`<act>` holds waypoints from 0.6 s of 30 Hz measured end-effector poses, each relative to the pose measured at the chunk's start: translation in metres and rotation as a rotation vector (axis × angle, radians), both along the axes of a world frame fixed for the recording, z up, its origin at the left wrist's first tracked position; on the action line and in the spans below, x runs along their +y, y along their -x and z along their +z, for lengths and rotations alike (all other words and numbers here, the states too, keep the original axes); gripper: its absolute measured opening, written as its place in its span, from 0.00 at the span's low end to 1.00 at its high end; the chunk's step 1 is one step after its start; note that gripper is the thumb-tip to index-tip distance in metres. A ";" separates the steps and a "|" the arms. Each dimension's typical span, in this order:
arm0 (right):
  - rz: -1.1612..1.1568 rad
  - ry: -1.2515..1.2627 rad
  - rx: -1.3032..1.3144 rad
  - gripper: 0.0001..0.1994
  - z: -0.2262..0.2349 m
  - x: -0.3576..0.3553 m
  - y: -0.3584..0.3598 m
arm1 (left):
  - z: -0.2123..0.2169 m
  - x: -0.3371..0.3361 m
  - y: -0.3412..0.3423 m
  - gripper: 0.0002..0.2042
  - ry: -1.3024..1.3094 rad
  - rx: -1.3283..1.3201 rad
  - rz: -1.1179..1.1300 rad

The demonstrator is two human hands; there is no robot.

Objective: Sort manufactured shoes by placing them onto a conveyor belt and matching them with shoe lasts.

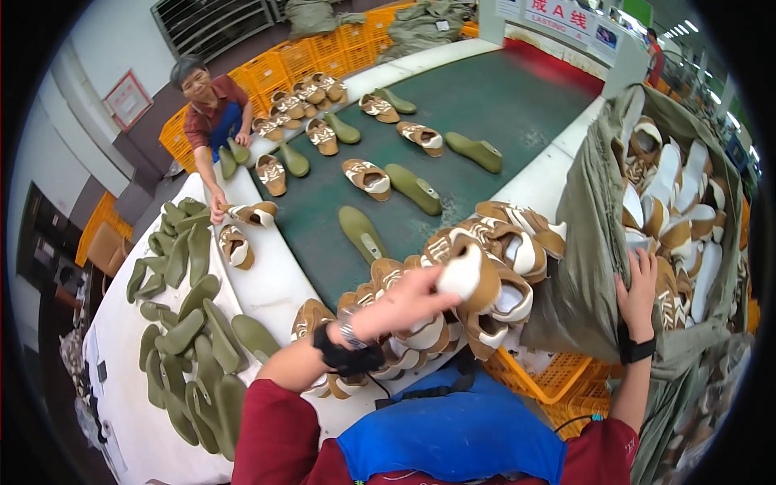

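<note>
From my feed the left hand (404, 303) has its fingers closed round a tan-and-white shoe upper (469, 271), lifted over the pile (453, 311) at the green belt's (485, 105) near edge; the right hand (638, 291) grips the sack's rim (594, 242), fingers curled

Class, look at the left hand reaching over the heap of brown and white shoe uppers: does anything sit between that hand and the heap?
Nothing visible does. The left hand lies directly on the heap of shoe uppers, its fingers touching one upper's white lining.
</note>
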State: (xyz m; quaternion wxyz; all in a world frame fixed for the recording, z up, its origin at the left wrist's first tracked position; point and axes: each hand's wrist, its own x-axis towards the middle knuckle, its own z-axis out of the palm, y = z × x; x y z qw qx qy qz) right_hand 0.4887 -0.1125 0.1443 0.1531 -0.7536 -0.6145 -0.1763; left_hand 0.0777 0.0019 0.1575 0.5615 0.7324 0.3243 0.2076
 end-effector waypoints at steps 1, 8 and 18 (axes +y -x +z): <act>-0.007 -0.003 0.009 0.24 0.000 0.001 0.000 | 0.018 0.010 0.018 0.12 0.131 -0.039 0.063; -0.008 -0.034 -0.011 0.22 -0.003 0.006 0.002 | 0.043 0.100 0.140 0.17 -0.284 0.123 0.558; -0.076 0.001 -0.010 0.20 -0.007 0.011 0.003 | -0.199 0.187 0.241 0.17 -0.347 0.917 0.657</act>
